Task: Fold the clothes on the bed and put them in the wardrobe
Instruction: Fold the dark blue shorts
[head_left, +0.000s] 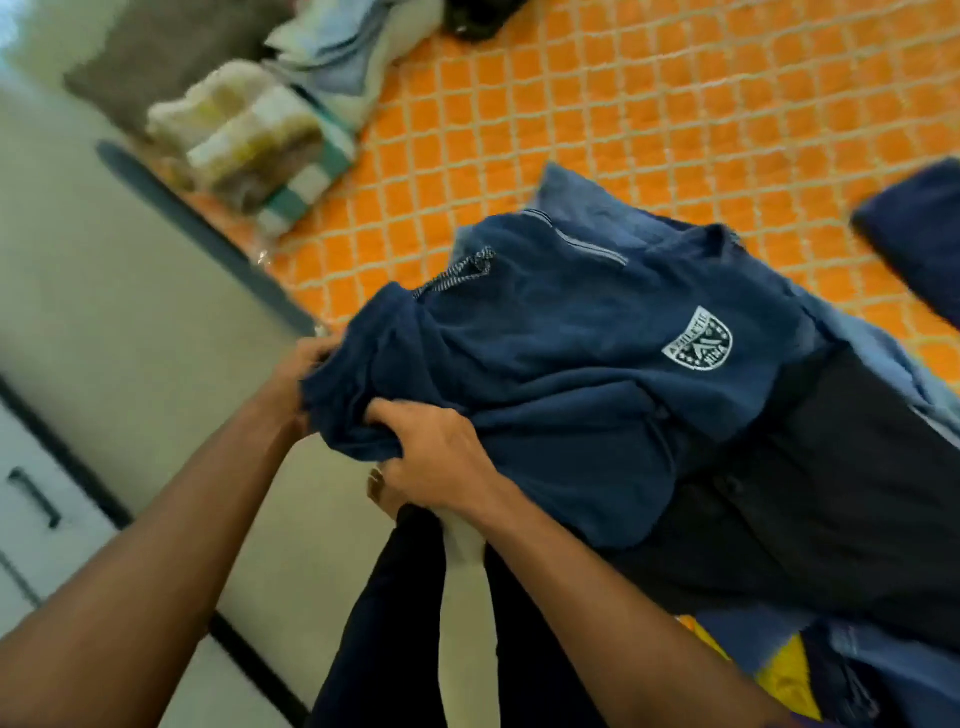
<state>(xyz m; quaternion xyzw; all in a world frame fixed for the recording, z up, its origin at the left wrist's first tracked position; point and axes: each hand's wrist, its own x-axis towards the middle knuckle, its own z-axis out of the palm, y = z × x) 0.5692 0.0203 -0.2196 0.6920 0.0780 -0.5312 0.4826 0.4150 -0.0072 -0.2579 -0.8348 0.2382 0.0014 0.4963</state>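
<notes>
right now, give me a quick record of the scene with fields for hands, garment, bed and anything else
left hand: grips the navy shirt at its near-left end
right hand: fingers bunch the same shirt
navy shirt: white crest up, lying over a black garment
bed: orange lattice-pattern cover
also on bed: folded dark blue item at right; pale linens stack at far left

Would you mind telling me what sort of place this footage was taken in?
Probably a bedroom: an orange-quilted bed, folded linen and a navy shirt on it, drawers alongside.
</notes>
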